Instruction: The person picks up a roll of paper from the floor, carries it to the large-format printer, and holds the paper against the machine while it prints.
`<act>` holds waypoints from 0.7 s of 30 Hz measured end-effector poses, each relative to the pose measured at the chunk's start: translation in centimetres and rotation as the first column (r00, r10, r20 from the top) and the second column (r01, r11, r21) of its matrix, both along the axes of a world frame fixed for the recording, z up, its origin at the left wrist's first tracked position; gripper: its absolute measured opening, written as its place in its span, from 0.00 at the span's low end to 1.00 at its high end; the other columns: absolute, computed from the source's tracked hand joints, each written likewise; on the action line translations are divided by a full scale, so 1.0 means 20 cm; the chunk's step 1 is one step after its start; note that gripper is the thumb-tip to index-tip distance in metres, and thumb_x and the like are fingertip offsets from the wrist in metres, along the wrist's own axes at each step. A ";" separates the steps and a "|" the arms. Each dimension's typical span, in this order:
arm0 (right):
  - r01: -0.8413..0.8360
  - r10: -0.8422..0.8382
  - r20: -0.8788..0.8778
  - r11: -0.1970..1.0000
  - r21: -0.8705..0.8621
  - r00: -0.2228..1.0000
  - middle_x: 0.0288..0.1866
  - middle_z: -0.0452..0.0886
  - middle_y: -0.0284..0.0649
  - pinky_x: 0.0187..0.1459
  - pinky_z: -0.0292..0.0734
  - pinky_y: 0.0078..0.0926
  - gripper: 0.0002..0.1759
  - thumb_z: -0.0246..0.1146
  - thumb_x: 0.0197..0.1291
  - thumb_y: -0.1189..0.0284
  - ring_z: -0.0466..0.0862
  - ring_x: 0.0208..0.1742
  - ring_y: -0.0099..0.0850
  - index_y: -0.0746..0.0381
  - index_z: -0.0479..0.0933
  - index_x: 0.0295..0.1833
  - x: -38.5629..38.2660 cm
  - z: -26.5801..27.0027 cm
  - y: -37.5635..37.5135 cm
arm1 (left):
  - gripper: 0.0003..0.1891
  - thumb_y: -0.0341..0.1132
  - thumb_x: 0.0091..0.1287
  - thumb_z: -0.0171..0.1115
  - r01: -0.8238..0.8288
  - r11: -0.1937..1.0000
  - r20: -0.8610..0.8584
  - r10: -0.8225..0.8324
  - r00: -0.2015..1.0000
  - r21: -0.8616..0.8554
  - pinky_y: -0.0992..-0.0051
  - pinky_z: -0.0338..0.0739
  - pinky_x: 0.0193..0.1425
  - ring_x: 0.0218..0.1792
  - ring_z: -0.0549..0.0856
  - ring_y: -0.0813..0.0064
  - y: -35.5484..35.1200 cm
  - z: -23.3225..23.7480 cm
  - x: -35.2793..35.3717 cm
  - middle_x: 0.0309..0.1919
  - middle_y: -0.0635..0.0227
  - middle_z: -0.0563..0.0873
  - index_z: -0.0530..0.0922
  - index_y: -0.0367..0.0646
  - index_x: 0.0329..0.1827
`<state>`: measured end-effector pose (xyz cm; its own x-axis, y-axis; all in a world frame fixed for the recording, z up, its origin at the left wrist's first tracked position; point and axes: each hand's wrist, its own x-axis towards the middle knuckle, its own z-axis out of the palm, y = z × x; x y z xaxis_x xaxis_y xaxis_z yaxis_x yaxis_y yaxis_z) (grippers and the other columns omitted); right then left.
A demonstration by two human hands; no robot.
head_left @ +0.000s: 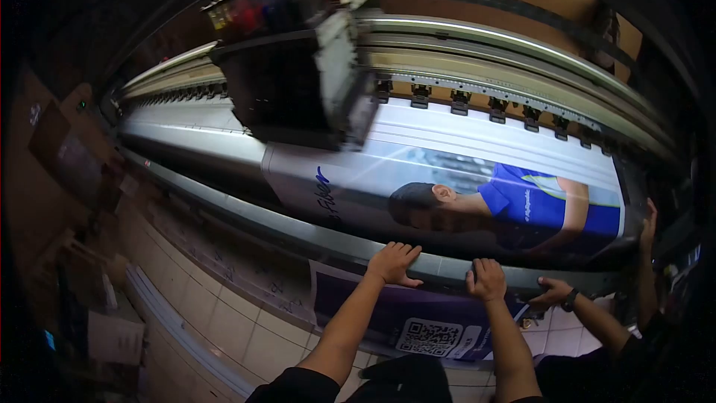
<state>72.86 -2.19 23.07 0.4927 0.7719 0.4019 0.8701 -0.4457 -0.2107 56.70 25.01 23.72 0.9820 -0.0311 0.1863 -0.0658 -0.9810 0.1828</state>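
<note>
My left hand (395, 263) rests on the long metal bar (298, 229) along the front of a wide-format printer, its fingers hooked over the top and its thumb out to the side. To the right, my right hand (486, 280) curls its fingers over the same bar. Just behind the bar lies a printed banner (455, 179) showing a person in a blue shirt and the word "Fiber". The banner's lower part (358, 306), purple with a QR code, hangs below the bar between and beside my arms.
The print carriage (291, 82), with coloured ink parts on top, sits over the banner's left side, blurred. A row of black clamps (459, 101) lines the rail. At right, another person's hand (553, 291) is at the bar. Tiled floor (246, 328) lies below.
</note>
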 end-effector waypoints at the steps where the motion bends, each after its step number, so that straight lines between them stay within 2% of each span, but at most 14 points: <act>1: 0.006 -0.006 -0.011 1.000 -0.019 1.000 0.41 0.79 0.46 0.53 0.77 0.43 0.19 0.63 0.57 0.62 0.80 0.46 0.45 0.64 0.81 0.49 0.00 0.00 0.00 | 0.50 0.73 0.49 0.71 -0.011 1.000 0.006 0.011 1.000 -0.003 0.64 0.75 0.58 0.49 0.83 0.59 0.00 0.01 0.00 0.47 0.60 0.84 0.77 0.40 0.65; 6: -0.014 0.013 0.012 0.999 0.044 1.000 0.39 0.79 0.49 0.53 0.77 0.44 0.19 0.63 0.56 0.63 0.80 0.45 0.47 0.66 0.80 0.47 0.00 0.01 0.02 | 0.51 0.73 0.50 0.71 -0.006 1.000 -0.005 0.005 1.000 -0.028 0.62 0.75 0.60 0.50 0.83 0.58 0.00 0.02 0.01 0.48 0.58 0.84 0.76 0.39 0.66; 8: 0.004 -0.005 -0.023 0.999 -0.043 1.000 0.39 0.78 0.49 0.52 0.77 0.45 0.19 0.63 0.56 0.62 0.80 0.44 0.47 0.66 0.79 0.46 -0.01 0.03 0.00 | 0.51 0.73 0.50 0.71 -0.017 1.000 0.002 0.017 1.000 -0.024 0.62 0.75 0.61 0.50 0.83 0.57 0.01 0.01 0.00 0.48 0.57 0.84 0.76 0.39 0.66; 9: -0.012 0.012 -0.028 1.000 -0.016 1.000 0.38 0.78 0.49 0.50 0.77 0.45 0.18 0.62 0.56 0.62 0.79 0.43 0.47 0.65 0.79 0.46 0.01 0.01 0.00 | 0.51 0.73 0.50 0.71 -0.016 1.000 -0.002 0.016 1.000 -0.024 0.62 0.74 0.62 0.51 0.83 0.57 0.00 0.01 0.00 0.49 0.57 0.84 0.75 0.39 0.67; 10: -0.009 0.009 -0.003 1.000 -0.009 1.000 0.38 0.78 0.49 0.51 0.77 0.45 0.19 0.62 0.56 0.62 0.79 0.43 0.47 0.65 0.79 0.46 0.00 -0.01 0.00 | 0.50 0.70 0.50 0.72 -0.021 0.999 -0.005 0.021 1.000 -0.033 0.60 0.75 0.61 0.51 0.83 0.57 -0.01 0.01 0.00 0.49 0.56 0.84 0.74 0.38 0.68; 12: 0.004 -0.004 0.021 1.000 0.005 1.000 0.39 0.78 0.49 0.51 0.77 0.46 0.19 0.62 0.56 0.62 0.80 0.44 0.47 0.65 0.79 0.46 0.02 0.01 -0.01 | 0.50 0.70 0.50 0.72 -0.026 0.999 0.011 0.026 1.000 -0.045 0.60 0.75 0.61 0.51 0.83 0.57 -0.02 0.01 0.02 0.49 0.56 0.84 0.74 0.39 0.68; 14: 0.013 -0.015 -0.059 0.999 -0.039 0.998 0.40 0.78 0.48 0.52 0.77 0.45 0.19 0.62 0.56 0.62 0.80 0.45 0.47 0.65 0.79 0.47 0.00 0.02 -0.01 | 0.50 0.70 0.50 0.72 -0.019 0.999 0.010 0.019 1.000 -0.044 0.60 0.75 0.61 0.51 0.83 0.57 0.00 0.00 0.01 0.49 0.56 0.84 0.74 0.39 0.67; 15: -0.010 0.010 -0.009 1.000 0.026 1.000 0.41 0.79 0.48 0.53 0.77 0.44 0.19 0.63 0.57 0.61 0.80 0.46 0.47 0.65 0.79 0.48 0.00 0.00 0.00 | 0.50 0.70 0.50 0.72 -0.008 0.999 -0.008 0.007 1.000 -0.032 0.60 0.75 0.61 0.51 0.83 0.57 0.00 0.00 0.00 0.49 0.56 0.84 0.74 0.39 0.67; 21: -0.035 0.034 -0.017 0.999 -0.007 0.999 0.42 0.79 0.47 0.53 0.76 0.44 0.19 0.63 0.58 0.62 0.79 0.46 0.46 0.65 0.79 0.48 0.02 -0.04 -0.01 | 0.50 0.71 0.50 0.72 -0.014 1.000 -0.008 0.014 1.000 -0.023 0.62 0.75 0.59 0.50 0.84 0.59 -0.01 0.01 0.00 0.48 0.58 0.84 0.75 0.40 0.66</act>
